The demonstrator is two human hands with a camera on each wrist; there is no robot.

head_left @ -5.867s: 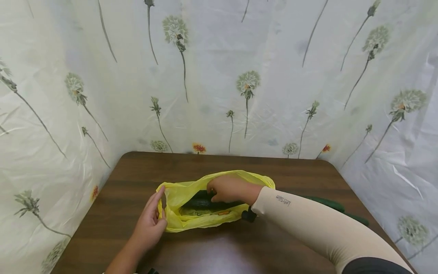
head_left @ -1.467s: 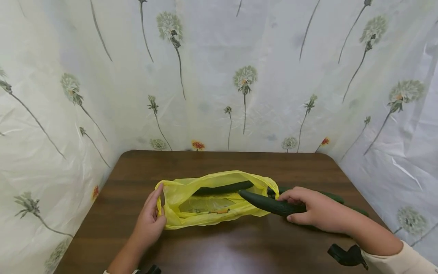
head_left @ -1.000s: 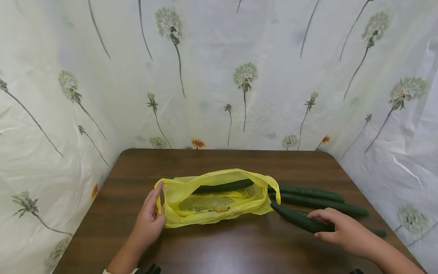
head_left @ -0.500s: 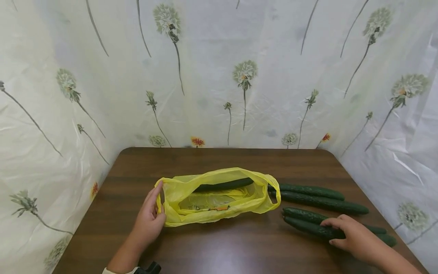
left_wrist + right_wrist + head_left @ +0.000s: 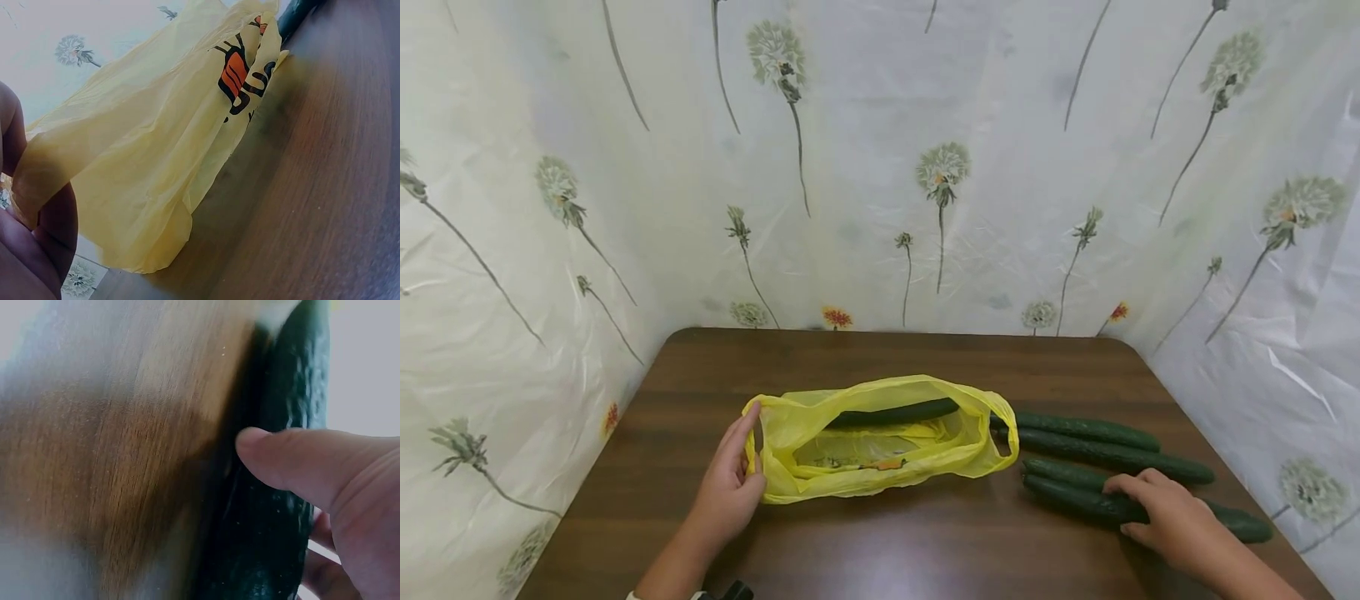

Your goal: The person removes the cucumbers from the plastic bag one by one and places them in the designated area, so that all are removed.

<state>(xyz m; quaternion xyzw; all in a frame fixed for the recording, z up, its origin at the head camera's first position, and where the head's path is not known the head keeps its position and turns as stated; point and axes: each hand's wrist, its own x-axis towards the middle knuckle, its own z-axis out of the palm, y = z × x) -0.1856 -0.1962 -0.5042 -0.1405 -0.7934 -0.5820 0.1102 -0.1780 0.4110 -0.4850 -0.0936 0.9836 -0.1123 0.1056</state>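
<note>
My left hand [image 5: 730,479] pinches the left handle of a thin yellow plastic bag [image 5: 880,485], whose mouth gapes upward. Dark print with an orange figure marks the bag [image 5: 137,181] in the left wrist view. Inside, along the back wall, lies one dark green cucumber [image 5: 898,412]. At the right, my right hand [image 5: 1172,512] grips the nearest cucumber [image 5: 1071,500], which lies on the table. In the right wrist view the thumb presses along this cucumber [image 5: 256,544]; the other fingers are mostly hidden behind it.
Behind the held cucumber lie another cucumber [image 5: 1060,472] close alongside, a longer one [image 5: 1120,455] and a back one [image 5: 1090,428], the last two reaching the bag's right handle. The brown wooden table [image 5: 880,550] ends at a flower-printed sheet [image 5: 865,167].
My right hand was inside the bag, then drew a cucumber out rightward and laid it in front of the others. The left hand has stayed on the bag handle.
</note>
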